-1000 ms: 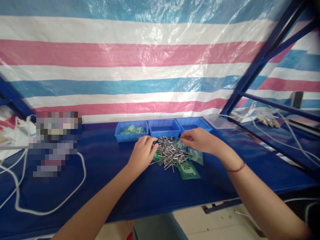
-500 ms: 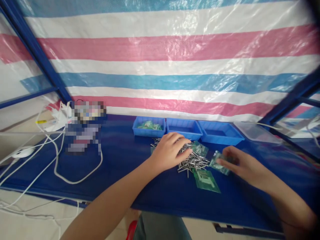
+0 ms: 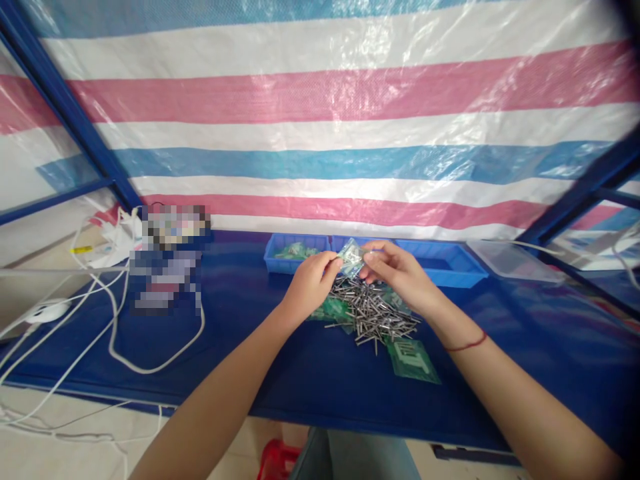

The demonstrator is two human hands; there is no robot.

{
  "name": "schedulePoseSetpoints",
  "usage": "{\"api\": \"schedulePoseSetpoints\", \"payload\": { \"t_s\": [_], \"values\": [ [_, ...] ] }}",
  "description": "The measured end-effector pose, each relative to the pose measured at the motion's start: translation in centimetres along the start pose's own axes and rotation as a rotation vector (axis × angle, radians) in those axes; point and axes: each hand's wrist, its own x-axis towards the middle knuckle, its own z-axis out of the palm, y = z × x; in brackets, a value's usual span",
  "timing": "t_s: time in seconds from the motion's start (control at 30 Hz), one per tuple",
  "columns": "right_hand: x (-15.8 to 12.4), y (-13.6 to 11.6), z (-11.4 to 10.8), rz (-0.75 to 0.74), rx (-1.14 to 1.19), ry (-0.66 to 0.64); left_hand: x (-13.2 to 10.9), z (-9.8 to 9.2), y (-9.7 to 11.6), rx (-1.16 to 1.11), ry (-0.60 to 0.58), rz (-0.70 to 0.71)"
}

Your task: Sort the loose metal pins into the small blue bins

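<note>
Between my two hands is a small clear plastic bag (image 3: 351, 257) with a greenish tint, raised over the pile. My left hand (image 3: 313, 280) pinches its left side, and my right hand (image 3: 395, 270) grips its right side. What the bag contains is too small to make out. Below lies a heap of loose metal screws or nails (image 3: 377, 319). Green plastic packets (image 3: 334, 308) stick out from under the heap's left side. Another green packet (image 3: 413, 361), with pale pieces showing inside, lies flat at its front right.
Blue plastic bins stand in a row at the back; the left bin (image 3: 273, 265) holds green packets, the right bin (image 3: 475, 272) is partly hidden. A clear plastic lid (image 3: 515, 260) lies right of them. White cables (image 3: 155, 365) loop across the left. A red stool (image 3: 277, 460) shows below the table.
My right hand has carried the small bag left and up from the right of the heap. My left hand has come off the screws and now grips the bag too.
</note>
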Motion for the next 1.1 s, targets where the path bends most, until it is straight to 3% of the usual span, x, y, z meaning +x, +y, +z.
{"api": "schedulePoseSetpoints", "payload": {
  "t_s": [0.17,0.37,0.77,1.1],
  "values": [
    [-1.1,1.1,-0.2,0.012,-0.049,0.032,0.2,0.0,-0.1,-0.017,-0.068,0.006],
    [-1.3,1.6,0.2,-0.041,-0.108,0.168,-0.2,0.5,0.3,-0.208,-0.076,-0.145],
    [-1.0,2.4,-0.1,-0.005,-0.129,0.162,0.2,0.8,-0.9,-0.308,-0.065,-0.276],
    [-1.3,1.7,0.5,0.025,0.158,0.191,0.5,1.2,-0.7,-0.546,0.01,-0.353]
  ]
}}
